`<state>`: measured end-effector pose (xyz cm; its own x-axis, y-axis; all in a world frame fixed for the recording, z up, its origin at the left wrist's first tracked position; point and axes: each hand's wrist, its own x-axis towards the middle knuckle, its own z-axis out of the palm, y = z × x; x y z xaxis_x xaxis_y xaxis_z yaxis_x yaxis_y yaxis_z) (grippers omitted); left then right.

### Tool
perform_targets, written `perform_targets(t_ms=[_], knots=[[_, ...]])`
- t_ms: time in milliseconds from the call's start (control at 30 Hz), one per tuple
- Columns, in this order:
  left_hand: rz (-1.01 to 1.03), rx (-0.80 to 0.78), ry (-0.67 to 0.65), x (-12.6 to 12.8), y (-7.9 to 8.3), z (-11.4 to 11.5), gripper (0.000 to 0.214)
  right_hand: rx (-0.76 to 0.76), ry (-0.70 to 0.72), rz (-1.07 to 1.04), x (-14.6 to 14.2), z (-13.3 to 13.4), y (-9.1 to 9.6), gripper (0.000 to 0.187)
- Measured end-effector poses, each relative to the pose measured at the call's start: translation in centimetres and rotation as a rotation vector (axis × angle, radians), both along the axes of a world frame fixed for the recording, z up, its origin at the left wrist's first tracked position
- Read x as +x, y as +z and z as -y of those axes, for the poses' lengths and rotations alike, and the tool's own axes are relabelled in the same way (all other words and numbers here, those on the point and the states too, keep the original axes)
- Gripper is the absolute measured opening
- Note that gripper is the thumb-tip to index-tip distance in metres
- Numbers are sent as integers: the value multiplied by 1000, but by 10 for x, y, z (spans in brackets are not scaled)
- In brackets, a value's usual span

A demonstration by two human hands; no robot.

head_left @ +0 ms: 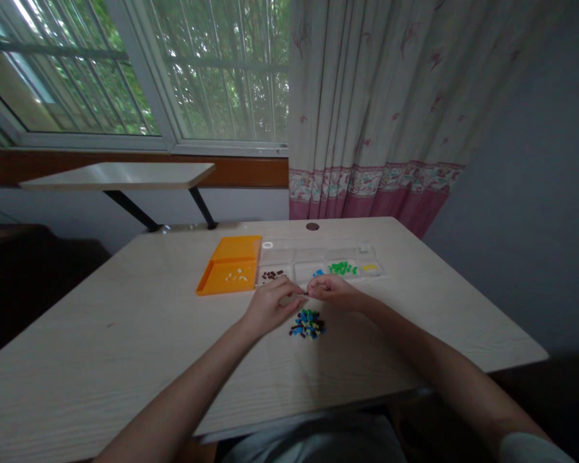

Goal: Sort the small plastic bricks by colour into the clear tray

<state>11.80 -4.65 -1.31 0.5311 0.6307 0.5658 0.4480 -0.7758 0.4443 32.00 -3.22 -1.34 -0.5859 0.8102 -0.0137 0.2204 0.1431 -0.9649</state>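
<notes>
My left hand (273, 307) and my right hand (336, 291) meet above the table, fingertips closed in a pinch. Between them shows a small dark brick piece (305, 294), with both hands' fingertips at it. Just below lies a mixed pile of tiny bricks (307, 323) in blue, brown, green and pale yellow. Behind the hands is a clear compartment tray (311, 253). Its near compartments hold brown bricks (272, 275), blue bricks (317, 273), green bricks (342, 267) and yellow bricks (369, 267); my hands partly cover the front edge.
An orange tray (236, 247) with several white bricks (236, 275) adjoins the clear tray on the left. A white ring (267, 245) lies in a rear compartment. At the back left a raised shelf (125, 175) stands on dark legs. The table (125, 334) ends near my lap.
</notes>
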Motion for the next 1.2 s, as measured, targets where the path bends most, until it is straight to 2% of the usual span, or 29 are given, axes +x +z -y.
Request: perform_targets(t_ms=[367,500,600,667,767,933,1200], knots=[[16,-2,-4,1,2,2,13,47,2,41,-1,2,0,47],[63,10,37,-2,7,1,14,169,8,225,10,1,8,32],[104,25,95,-6,11,1,13,318,93,428,21,-3,12,19],[119,31,120,-7,14,1,13,368,166,507,26,-4,13,17],[135,47,136,-9,16,2,13,359,228,549,27,-5,12,20],[133,59,161,-12,17,-3,14,356,241,524,23,-2,9,21],[-62,-54,518,-42,3,-36,21,356,245,507,24,-4,3,17]])
